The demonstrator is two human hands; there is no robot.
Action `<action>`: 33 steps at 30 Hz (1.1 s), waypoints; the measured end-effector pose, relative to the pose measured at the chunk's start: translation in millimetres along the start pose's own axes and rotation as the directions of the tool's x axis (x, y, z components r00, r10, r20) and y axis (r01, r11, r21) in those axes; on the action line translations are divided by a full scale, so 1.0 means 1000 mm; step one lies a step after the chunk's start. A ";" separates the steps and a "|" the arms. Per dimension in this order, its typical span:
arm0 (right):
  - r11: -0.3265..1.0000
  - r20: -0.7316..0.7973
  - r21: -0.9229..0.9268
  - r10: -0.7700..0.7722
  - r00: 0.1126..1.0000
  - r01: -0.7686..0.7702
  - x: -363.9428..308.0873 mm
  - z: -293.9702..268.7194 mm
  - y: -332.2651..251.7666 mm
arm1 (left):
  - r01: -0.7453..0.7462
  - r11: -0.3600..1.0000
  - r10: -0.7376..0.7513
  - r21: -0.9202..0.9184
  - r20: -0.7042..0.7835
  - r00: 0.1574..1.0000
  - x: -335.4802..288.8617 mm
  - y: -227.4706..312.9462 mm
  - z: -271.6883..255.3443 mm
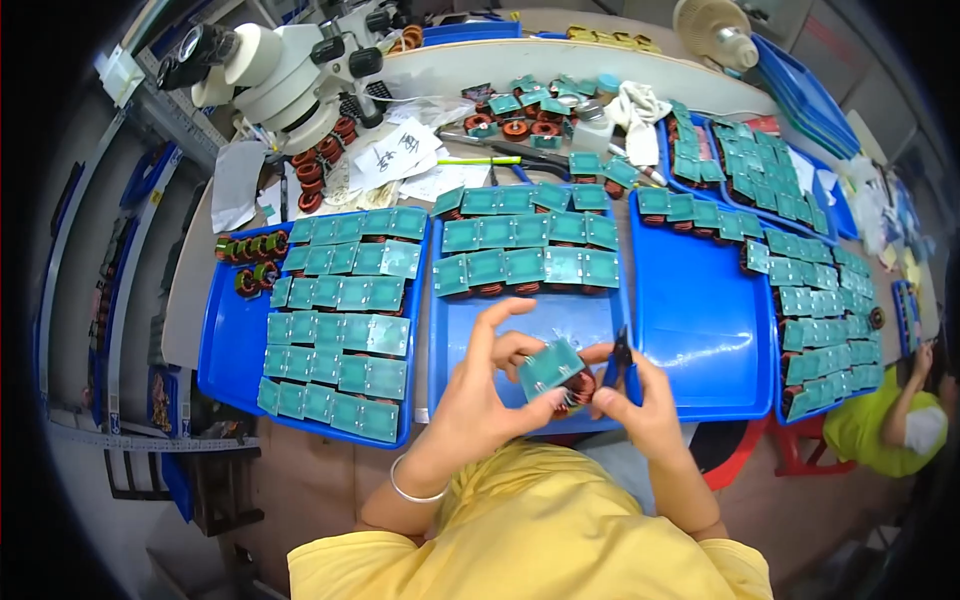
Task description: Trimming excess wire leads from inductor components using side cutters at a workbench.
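Note:
My left hand point(490, 390) is closed around a green circuit board point(548, 368) with a copper-wound coil point(578, 388) on its underside. The piece is tilted, held just over the near part of the middle blue tray point(480, 335). In my right hand point(643, 405) is a pair of small pliers point(624, 372) with black jaws pointing up and away and blue handles. Its thumb and fingertips are beside the coil; whether they touch it I cannot tell. Rows of boards on coils point(500, 234) fill the far half of the middle tray.
Left, a blue tray point(235, 345) holds rows of boards and several bare coils point(252, 248). Right, another blue tray point(700, 300) has boards along its far edge. Behind stand a microscope point(290, 80), papers point(400, 150) and a bottle point(593, 128). A person in yellow-green point(880, 440) sits far right.

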State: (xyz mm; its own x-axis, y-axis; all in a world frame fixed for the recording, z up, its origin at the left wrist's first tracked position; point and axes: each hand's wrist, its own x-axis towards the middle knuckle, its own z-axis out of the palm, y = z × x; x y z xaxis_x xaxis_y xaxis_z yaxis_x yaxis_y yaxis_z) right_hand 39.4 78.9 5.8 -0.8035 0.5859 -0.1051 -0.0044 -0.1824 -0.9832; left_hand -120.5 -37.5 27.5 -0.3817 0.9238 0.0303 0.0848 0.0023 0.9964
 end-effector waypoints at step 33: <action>0.357 0.148 -0.862 -0.501 0.853 0.360 -0.060 -0.032 -0.071 | 0.282 0.722 -0.091 -0.631 0.317 0.944 -0.005 0.009 0.053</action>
State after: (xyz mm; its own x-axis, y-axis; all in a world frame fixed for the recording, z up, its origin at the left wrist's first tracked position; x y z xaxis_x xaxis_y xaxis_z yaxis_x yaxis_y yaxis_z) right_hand 107.2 82.3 77.6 -0.7713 0.4738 0.4250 0.2224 0.8263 -0.5175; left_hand -69.3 -21.9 32.3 -0.0764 0.9932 -0.0874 -0.6275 0.0203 0.7784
